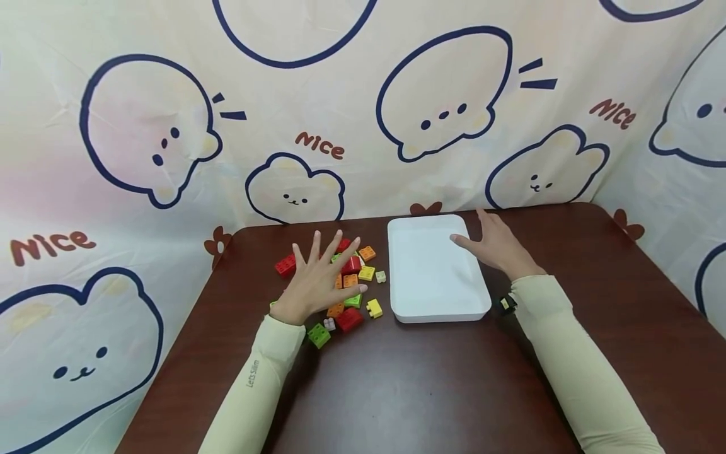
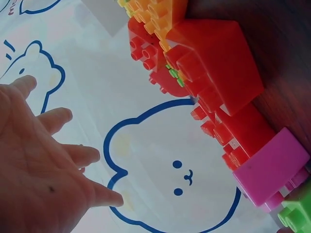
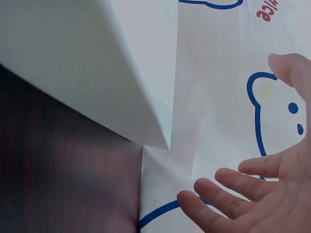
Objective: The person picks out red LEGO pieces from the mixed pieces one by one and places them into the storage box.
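Fingers spread wide, my left hand (image 1: 314, 282) hovers over a loose pile of toy building blocks and holds nothing. A red block (image 1: 349, 320), a green block (image 1: 319, 335) and a yellow block (image 1: 374, 308) show around it; the hand hides others. From the left wrist view, a large red block (image 2: 218, 63) and a pink block (image 2: 269, 170) stand beside the outstretched fingers (image 2: 58, 119). My right hand (image 1: 501, 246) is empty at the right side of a white tray (image 1: 437, 265), its thumb overlapping the rim. In the right wrist view its fingers (image 3: 238, 201) are relaxed and apart.
The dark brown table (image 1: 408, 384) carries the tray and blocks. Behind it hangs a pale cloth (image 1: 363, 126) with cartoon bears. A small black wrist device (image 1: 507, 305) sits at the right cuff, near the tray's corner.
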`<state>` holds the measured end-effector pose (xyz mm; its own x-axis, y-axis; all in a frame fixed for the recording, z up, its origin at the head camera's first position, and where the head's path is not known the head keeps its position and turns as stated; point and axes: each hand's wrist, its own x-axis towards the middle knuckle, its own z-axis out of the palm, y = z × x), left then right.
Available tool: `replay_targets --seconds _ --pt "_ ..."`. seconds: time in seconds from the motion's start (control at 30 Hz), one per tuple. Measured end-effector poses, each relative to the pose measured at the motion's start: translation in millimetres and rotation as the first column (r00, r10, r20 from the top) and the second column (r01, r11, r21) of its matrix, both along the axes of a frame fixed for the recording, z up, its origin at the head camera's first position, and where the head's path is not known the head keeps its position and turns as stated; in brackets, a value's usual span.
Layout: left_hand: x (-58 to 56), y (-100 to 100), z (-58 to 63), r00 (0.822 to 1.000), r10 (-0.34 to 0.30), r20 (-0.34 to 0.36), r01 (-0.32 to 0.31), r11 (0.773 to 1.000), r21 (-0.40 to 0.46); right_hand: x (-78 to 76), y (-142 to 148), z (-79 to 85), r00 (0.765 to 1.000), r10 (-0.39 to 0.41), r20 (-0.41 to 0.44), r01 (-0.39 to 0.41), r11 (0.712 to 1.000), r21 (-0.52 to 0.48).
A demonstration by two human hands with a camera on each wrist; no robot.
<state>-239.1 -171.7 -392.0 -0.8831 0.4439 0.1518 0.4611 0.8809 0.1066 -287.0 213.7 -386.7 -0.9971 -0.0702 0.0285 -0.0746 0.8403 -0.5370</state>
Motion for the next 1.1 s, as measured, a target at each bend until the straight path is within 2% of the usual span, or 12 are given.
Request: replay_targets --seconds 0.17,0.43,0.63,0.77,1.1 --pt "-1.4 -1 -1.3 1.000 0.009 0.016 -0.009 1.000 -0.003 -2.6 4 -2.6 0.999 -0.005 0.034 0.006 1.000 -0.028" --pt "0.7 -2 -3.9 0.999 0.018 0.044 -0.018 1.000 0.016 -7.3 10 -14.0 0.986 -0.025 0.162 0.044 0.993 -0.112" --pt "-1.3 0 -5.7 0.999 0.016 0.050 -0.016 1.000 0.008 -6.7 17 -24.3 0.976 0.018 0.218 0.025 0.981 -0.190" --pt "-1.7 -1 -8.9 0.998 0.023 0.065 -0.023 1.000 -0.001 -5.5 18 -29.9 0.963 0.047 0.265 0.007 0.980 -0.199" --pt "-3.3 -2 -10.2 0.998 0.029 0.061 -0.029 0.999 -0.015 -10.0 18 -37.4 0.957 0.103 0.272 -0.048 0.979 -0.200"
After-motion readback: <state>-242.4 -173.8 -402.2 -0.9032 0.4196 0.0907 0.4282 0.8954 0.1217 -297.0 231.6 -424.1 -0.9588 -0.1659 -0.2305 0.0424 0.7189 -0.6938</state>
